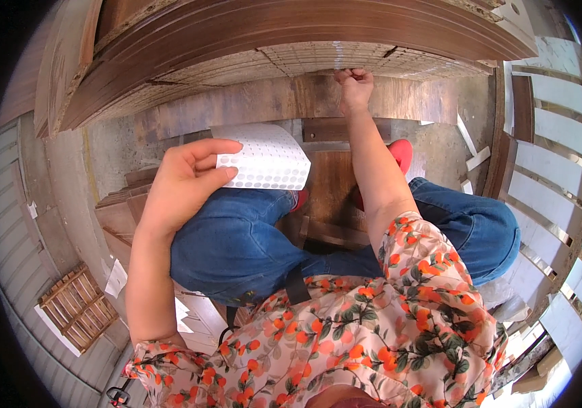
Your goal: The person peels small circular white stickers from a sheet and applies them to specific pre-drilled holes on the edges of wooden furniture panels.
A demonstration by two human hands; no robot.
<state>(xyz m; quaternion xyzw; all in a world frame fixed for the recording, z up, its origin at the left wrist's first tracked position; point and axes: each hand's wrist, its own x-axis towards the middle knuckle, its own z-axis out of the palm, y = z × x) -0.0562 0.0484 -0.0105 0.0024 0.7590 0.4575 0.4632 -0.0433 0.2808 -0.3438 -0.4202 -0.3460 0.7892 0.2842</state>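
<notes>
Between thumb and fingers, my left hand (pixel 192 173) grips a white sticker sheet (pixel 270 163) printed with rows of small round grey dots. The sheet curves over above my left knee. My right arm stretches forward, and my right hand (pixel 355 90) is at the lower front of a stack of brown wood-grain boards (pixel 304 26). Its fingers are bent together against the raw particleboard edges (pixel 304 60); anything between them is too small or hidden to make out. A row of small pale marks runs up the edges just above these fingers.
Under the stack lies a long wooden plank (pixel 250 102). Slatted pale panels (pixel 553 129) stand along the right side. A small wooden pallet (pixel 76 306) is on the floor at lower left. White paper scraps (pixel 478 158) lie near my right red shoe (pixel 400 155).
</notes>
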